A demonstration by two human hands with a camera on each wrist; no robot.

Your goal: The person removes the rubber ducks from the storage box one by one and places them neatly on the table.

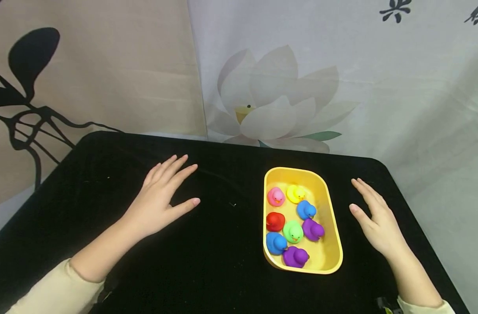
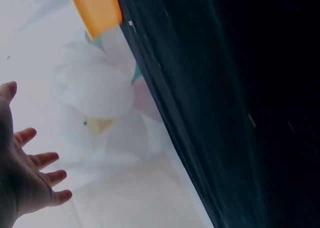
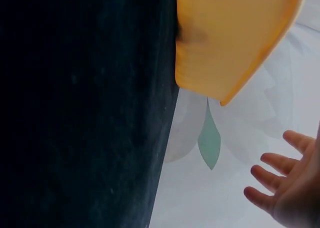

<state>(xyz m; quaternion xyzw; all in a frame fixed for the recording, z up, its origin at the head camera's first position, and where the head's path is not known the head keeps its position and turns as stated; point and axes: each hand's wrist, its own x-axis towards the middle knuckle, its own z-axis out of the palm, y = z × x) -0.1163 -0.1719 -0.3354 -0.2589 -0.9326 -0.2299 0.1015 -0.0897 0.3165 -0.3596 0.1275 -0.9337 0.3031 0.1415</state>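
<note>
Spread and empty, left hand [image 1: 158,203] and right hand [image 1: 376,220] flanked a tray [image 1: 327,257] of ducks [image 1: 293,232] toward the table's [image 1: 227,253] right edge, apparently poised; lifting one required pinching.

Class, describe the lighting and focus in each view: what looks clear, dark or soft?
Head: the ducks are clearly lit; left wrist: the left hand is shadowed, the tub soft-edged; right wrist: the cloth darkens to near black, and the tub's wall shows a dim patch.
</note>
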